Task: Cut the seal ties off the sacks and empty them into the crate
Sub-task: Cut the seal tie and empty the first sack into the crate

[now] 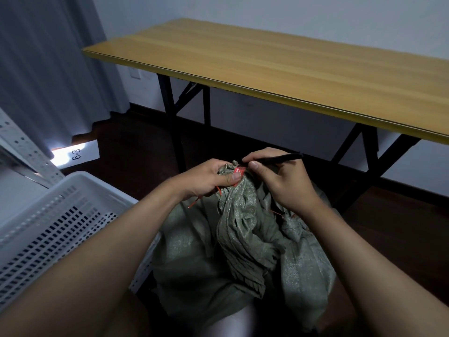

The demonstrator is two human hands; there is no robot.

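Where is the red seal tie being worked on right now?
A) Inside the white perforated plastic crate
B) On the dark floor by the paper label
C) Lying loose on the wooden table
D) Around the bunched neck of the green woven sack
D: the red seal tie sits at the gathered neck of the green woven sack, pinched by the left hand while the right hand brings a thin black tool to it.

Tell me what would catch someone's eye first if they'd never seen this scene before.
Probably the two hands at the centre: the left hand pinches the bunched neck of a green sack by its red tie, and the right hand brings a thin black tool to that tie. Next, the long wooden table across the back, and the white crate at lower left.
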